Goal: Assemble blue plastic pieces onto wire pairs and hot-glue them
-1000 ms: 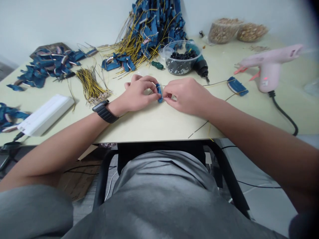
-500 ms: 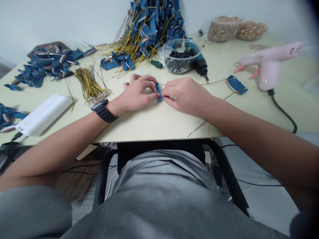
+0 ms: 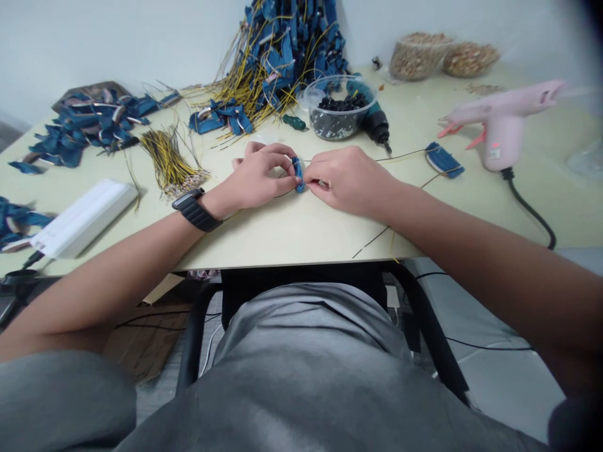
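My left hand [image 3: 259, 172] pinches a small blue curved piece [image 3: 298, 173] between thumb and fingers, just above the table. My right hand [image 3: 351, 182] is closed in a pinch at the right edge of that piece. What its fingertips hold is hidden. A thin dark wire shows beneath my left fingers. To the right of my right hand lies another blue curved piece [image 3: 443, 160] with a pale edge, and dark and yellow wires run from it towards my right hand and forearm.
A pink glue gun [image 3: 504, 119] stands at right. Behind my hands are a clear tub [image 3: 338, 122] of small black parts, a power driver [image 3: 377, 125], a green-handled tool [image 3: 294, 122] and a heap of wired blue pieces [image 3: 287, 56]. A yellow-black wire bundle [image 3: 164, 157] and white box [image 3: 87, 216] lie left.
The view has shifted slightly, so things on the right appear a little further left. Both hands keep nearly the same pose at the blue piece.
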Action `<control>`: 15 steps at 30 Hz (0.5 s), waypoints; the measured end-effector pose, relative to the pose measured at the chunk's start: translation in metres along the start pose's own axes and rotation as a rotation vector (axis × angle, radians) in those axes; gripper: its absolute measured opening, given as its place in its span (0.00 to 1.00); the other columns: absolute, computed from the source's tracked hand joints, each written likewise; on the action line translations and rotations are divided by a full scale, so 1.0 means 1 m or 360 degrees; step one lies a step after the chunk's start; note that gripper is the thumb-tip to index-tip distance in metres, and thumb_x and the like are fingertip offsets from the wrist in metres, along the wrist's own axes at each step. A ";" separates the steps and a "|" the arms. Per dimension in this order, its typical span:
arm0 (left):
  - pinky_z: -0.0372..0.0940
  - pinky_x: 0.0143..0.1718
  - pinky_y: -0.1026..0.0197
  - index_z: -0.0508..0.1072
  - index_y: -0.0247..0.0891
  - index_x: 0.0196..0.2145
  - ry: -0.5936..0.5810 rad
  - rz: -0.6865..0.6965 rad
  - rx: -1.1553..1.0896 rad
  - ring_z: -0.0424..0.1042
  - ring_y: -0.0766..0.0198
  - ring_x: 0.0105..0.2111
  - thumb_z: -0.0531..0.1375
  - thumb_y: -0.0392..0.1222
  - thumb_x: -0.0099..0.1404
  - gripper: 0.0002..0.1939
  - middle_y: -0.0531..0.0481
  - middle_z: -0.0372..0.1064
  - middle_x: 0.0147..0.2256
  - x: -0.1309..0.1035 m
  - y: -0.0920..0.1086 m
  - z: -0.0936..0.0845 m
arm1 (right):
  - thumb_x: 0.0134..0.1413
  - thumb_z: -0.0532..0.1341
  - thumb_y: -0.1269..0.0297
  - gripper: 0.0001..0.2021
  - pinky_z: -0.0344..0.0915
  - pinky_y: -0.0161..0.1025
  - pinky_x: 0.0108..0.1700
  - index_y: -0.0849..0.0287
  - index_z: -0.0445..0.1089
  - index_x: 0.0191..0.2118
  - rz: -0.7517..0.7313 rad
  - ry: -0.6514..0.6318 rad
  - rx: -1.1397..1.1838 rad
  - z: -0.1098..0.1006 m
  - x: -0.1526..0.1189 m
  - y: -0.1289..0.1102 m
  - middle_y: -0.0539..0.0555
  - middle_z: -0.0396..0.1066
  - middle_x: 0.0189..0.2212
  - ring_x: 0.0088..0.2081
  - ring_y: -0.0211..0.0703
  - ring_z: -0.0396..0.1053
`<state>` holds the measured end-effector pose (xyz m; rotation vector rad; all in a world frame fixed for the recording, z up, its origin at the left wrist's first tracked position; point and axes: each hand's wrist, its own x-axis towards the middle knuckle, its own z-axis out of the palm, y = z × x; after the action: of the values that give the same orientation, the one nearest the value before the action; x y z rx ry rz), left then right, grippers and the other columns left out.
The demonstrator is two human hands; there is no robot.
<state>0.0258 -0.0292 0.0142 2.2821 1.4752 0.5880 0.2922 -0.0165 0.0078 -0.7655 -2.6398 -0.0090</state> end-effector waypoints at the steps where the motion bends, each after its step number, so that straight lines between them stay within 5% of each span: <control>1: 0.54 0.82 0.10 0.91 0.45 0.47 0.0009 0.0009 -0.0004 0.64 0.21 0.80 0.74 0.51 0.75 0.10 0.42 0.81 0.78 0.000 -0.001 0.000 | 0.85 0.62 0.73 0.17 0.70 0.51 0.53 0.60 0.92 0.51 0.0021 -0.0015 0.0017 -0.001 0.000 0.001 0.62 0.90 0.46 0.46 0.57 0.84; 9: 0.56 0.82 0.15 0.94 0.48 0.47 -0.0015 0.0151 -0.0093 0.69 0.28 0.76 0.70 0.59 0.80 0.16 0.45 0.84 0.75 0.007 -0.018 -0.001 | 0.79 0.69 0.69 0.14 0.69 0.51 0.54 0.53 0.95 0.49 0.0167 -0.0058 0.0229 -0.011 0.001 0.009 0.57 0.93 0.46 0.47 0.56 0.83; 15: 0.61 0.81 0.18 0.93 0.48 0.45 -0.0079 0.0188 -0.0104 0.69 0.26 0.78 0.79 0.66 0.72 0.20 0.43 0.85 0.73 0.007 -0.017 -0.007 | 0.79 0.72 0.64 0.10 0.69 0.50 0.50 0.53 0.96 0.48 0.0276 0.0011 0.0289 -0.012 0.002 0.016 0.55 0.90 0.40 0.40 0.53 0.79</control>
<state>0.0114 -0.0155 0.0124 2.3276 1.2859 0.5997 0.3033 -0.0037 0.0175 -0.9249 -2.5157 0.2705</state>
